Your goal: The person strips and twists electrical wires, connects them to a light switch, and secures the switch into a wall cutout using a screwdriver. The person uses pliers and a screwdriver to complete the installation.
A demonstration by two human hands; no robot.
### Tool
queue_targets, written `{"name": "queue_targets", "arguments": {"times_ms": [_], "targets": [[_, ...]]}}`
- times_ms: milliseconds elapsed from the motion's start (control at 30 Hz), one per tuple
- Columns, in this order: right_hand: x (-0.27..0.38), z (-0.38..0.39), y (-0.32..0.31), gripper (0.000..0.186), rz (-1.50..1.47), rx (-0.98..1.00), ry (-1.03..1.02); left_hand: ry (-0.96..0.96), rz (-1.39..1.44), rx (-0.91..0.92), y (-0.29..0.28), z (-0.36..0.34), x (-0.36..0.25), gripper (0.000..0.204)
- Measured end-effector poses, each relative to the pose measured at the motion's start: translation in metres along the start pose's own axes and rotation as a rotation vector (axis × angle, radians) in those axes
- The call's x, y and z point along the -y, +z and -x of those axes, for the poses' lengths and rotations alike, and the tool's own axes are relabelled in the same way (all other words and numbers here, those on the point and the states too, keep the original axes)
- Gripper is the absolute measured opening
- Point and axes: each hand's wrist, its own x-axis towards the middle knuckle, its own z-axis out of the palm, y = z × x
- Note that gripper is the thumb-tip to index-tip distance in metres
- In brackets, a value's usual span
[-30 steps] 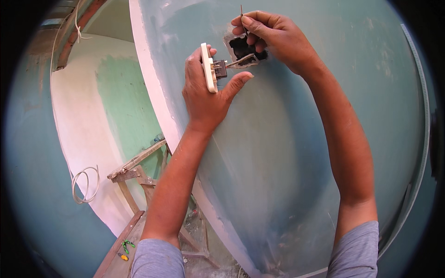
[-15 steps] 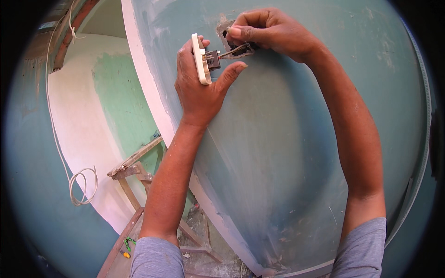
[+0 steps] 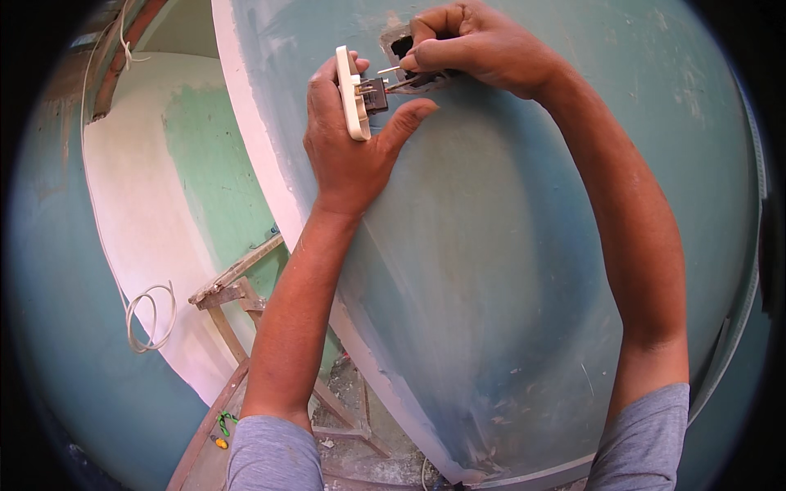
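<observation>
The left hand [image 3: 348, 164] was holding a white wall plate [image 3: 347, 94], the kind that goes on a wall for power. Its fingers were curled around the back of the plate, and its thumb stuck out toward the wall, away from the plate. The plate stood up on its edge, a little tilted, to the left of a hole [image 3: 401, 47] in the blue-green wall [image 3: 475, 245]. A small dark block [image 3: 376, 96] was fixed to the side of the plate that faced the hole. Some thin wires [image 3: 403, 86] ran between the block and the hole. The right hand [image 3: 471, 51] was in front of the hole and hid part of it. It was pinching a thin wire [image 3: 389, 70] between its thumb and finger, and the pale end pointed left, just above the block. I could not tell if that end touched it. Both arms had gray sleeves [image 3: 274, 454]. Over on the left, a loop of white cable [image 3: 143, 349] hung near a wooden stand [image 3: 237, 268]. Lower down, a green thing [image 3: 223, 423] and a yellow thing [image 3: 219, 442] lay close together on a board [image 3: 201, 450].
</observation>
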Motion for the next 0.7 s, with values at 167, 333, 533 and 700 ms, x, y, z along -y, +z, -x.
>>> {"name": "queue_targets", "arguments": {"times_ms": [167,333,533,700], "targets": [[0.002,-0.001,-0.005,0.021,0.051,0.003,0.011,0.039,-0.006,-0.017,0.000,-0.001,-0.001,0.085],[0.006,-0.002,-0.005,0.017,0.048,-0.019,0.000,0.097,-0.082,-0.051,0.004,-0.005,0.005,0.094],[0.001,0.002,-0.013,0.012,0.114,-0.016,-0.005,0.126,-0.159,-0.061,0.004,-0.002,0.005,0.097],[0.008,0.002,-0.009,0.013,0.250,-0.039,0.043,0.164,-0.160,-0.060,0.006,-0.003,0.009,0.098]]}}
